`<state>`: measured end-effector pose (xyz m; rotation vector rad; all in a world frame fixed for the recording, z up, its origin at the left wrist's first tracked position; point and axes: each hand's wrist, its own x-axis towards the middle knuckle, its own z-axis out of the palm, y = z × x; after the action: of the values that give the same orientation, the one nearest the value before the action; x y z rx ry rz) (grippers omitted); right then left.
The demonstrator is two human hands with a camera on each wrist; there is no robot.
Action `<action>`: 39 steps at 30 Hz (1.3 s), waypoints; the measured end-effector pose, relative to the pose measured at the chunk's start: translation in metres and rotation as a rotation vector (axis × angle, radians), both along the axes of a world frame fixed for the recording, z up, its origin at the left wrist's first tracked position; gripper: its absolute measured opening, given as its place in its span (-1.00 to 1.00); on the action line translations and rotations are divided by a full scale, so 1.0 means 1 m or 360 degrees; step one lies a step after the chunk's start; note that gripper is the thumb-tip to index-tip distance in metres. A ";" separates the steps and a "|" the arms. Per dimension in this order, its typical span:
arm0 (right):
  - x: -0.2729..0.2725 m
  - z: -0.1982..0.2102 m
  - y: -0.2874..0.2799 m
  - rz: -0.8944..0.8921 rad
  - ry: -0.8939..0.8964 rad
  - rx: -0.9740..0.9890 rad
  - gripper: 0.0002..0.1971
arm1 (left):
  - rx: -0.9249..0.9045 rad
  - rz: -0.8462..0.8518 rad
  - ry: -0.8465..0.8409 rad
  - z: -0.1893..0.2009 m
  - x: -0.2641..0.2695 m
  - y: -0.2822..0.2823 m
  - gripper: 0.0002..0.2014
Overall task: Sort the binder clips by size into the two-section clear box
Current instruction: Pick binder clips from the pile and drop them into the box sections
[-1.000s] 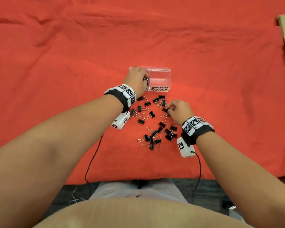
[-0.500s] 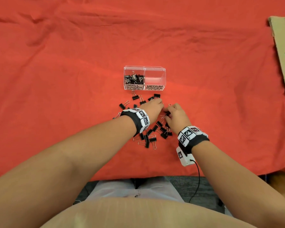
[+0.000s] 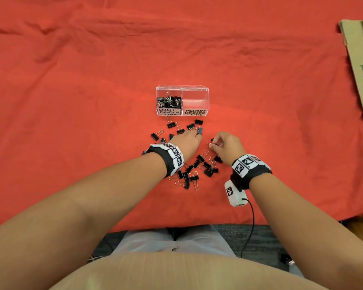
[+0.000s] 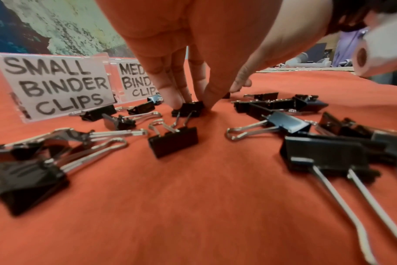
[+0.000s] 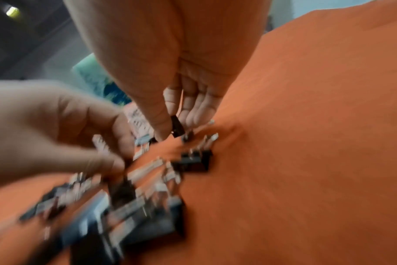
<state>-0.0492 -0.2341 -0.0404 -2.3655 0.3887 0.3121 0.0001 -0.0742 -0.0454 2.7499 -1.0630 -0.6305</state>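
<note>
The clear two-section box (image 3: 205, 101) stands on the red cloth. Its "SMALL BINDER CLIPS" section (image 3: 169, 101) holds several black clips; the "MEDIUM BINDER CLIPS" section (image 3: 195, 99) shows none. Several black binder clips (image 3: 192, 174) lie scattered in front of the box. My left hand (image 3: 197, 135) reaches down into the pile, and in the left wrist view its fingers and thumb (image 4: 190, 105) pinch a small black clip (image 4: 189, 110) lying on the cloth. My right hand (image 3: 211, 143) is just right of it and pinches a small black clip (image 5: 177, 127) between thumb and fingers.
A flat piece of cardboard (image 3: 360, 70) lies at the far right edge. The red cloth (image 3: 92, 101) covers the table and ends near my lap (image 3: 176, 237). A cable (image 3: 252, 218) hangs from the right wrist camera.
My left hand came back from the box's small section to the pile and closed on a clip. My right hand stayed over the pile, pinching a clip.
</note>
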 end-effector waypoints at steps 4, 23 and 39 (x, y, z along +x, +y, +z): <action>0.007 0.010 -0.022 -0.0347 -0.0006 0.0416 -0.82 | -0.0196 0.0187 0.0125 0.007 0.001 0.008 -0.74; -0.018 0.011 0.000 0.0198 0.0269 -0.0041 -0.90 | -0.0338 0.0492 0.0495 0.024 -0.021 0.028 -0.80; -0.006 0.016 0.008 0.0378 0.0236 -0.0083 -0.88 | -0.0137 0.0599 0.0275 0.014 -0.009 0.058 -0.87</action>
<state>-0.0556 -0.2261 -0.0240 -2.4505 0.1856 0.5974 -0.0089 -0.0161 -0.0318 2.6570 -0.5043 -0.7251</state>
